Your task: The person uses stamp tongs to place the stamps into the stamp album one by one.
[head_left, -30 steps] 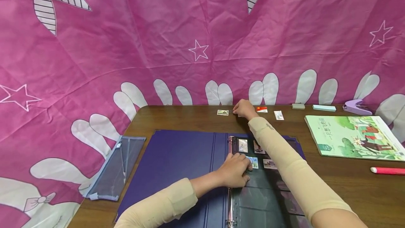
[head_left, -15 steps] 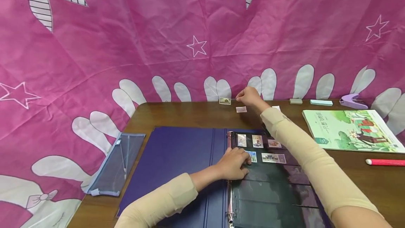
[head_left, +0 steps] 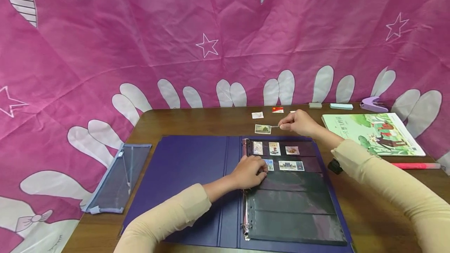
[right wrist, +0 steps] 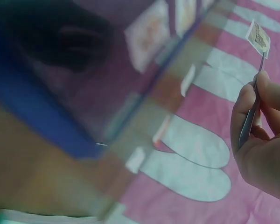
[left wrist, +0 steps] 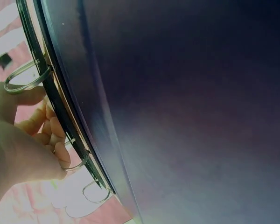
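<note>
Stamp (head_left: pixel 263 129) held in tweezers, just beyond the album

We find the stamp at the tip of the tweezers (right wrist: pixel 249 119), over the table (head_left: pixel 200 122) between the album's far edge and the loose stamps. Our right hand (head_left: pixel 300 123) pinches the tweezers between thumb and fingers.

Nearer us, the blue album (head_left: pixel 190 175) lies open at a black pocket page (head_left: pixel 293 202). We count three stamps in its top row and two in the second. Our left hand (head_left: pixel 250 171) rests on the page beside the rings, fingers loosely bent and overlapping one stamp; we see nothing in its grasp.

Further out lie a pale stamp (head_left: pixel 257 115), a red stamp (head_left: pixel 277 109) and something pale mostly hidden by the right hand.

We judge the step in hand to be bringing this stamp to the page. The next move would call for lining its edge up with a pocket mouth, film held flat and tweezers kept light so the paper doesn't bend. Which pocket, we cannot tell.
</note>
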A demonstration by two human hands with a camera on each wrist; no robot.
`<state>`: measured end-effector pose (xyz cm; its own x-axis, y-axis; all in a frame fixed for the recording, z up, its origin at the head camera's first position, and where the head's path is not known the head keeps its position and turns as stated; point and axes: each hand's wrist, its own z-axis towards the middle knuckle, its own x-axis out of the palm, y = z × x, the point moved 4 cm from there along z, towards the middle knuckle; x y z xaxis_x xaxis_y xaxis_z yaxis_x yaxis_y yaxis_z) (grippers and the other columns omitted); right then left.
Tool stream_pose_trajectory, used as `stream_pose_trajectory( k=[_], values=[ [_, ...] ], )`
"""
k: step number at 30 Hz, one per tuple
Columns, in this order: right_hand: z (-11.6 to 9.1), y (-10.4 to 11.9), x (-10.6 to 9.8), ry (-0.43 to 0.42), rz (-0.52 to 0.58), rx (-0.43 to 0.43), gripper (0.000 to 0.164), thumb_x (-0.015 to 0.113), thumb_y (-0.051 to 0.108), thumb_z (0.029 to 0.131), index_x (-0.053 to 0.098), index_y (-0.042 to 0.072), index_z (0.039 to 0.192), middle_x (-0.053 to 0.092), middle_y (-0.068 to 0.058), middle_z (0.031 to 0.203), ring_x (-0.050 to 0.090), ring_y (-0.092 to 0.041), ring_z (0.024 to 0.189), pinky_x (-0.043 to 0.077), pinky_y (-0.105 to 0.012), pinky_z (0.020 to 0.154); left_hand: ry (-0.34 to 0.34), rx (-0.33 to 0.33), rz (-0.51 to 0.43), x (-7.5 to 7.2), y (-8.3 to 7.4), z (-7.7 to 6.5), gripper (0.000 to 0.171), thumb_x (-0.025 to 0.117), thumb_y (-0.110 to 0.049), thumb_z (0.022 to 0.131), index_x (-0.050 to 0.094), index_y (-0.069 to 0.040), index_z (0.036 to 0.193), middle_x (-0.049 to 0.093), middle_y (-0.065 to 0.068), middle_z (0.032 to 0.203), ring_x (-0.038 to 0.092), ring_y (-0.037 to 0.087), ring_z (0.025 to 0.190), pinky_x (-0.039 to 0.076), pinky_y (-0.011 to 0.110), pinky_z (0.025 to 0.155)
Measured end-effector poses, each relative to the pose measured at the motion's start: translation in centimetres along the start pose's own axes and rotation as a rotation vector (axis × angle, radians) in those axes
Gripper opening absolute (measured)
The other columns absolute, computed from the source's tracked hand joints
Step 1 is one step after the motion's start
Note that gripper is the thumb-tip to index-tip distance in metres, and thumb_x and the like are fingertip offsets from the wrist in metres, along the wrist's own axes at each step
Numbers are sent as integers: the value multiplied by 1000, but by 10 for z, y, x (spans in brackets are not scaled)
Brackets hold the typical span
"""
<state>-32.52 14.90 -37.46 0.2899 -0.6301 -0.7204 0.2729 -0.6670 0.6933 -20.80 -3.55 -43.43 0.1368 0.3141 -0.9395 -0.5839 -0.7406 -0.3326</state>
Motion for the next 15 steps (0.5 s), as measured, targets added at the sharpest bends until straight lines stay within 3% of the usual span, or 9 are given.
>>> stream_pose_trajectory(
  k=[6, 15],
  values=[
    [-34, -17, 15, 60, 43, 39, 23, 64, 13, 86, 70, -4, 100, 69, -17, 96, 58, -14, 72, 49, -29, 63, -36, -15, -8, -2, 2, 1, 4, 61, -21, 86, 65, -21, 84, 57, -10, 78, 48, 4, 76, 28, 21, 73],
    [-58, -34, 39, 152, 86, 42, 21, 64, 10, 85, 70, -6, 97, 68, -24, 102, 60, -8, 71, 51, -26, 63, -40, -45, -82, -3, 0, 0, 8, 59, -21, 89, 65, -18, 85, 56, -9, 79, 47, 5, 79, 32, 24, 79]
  ],
)
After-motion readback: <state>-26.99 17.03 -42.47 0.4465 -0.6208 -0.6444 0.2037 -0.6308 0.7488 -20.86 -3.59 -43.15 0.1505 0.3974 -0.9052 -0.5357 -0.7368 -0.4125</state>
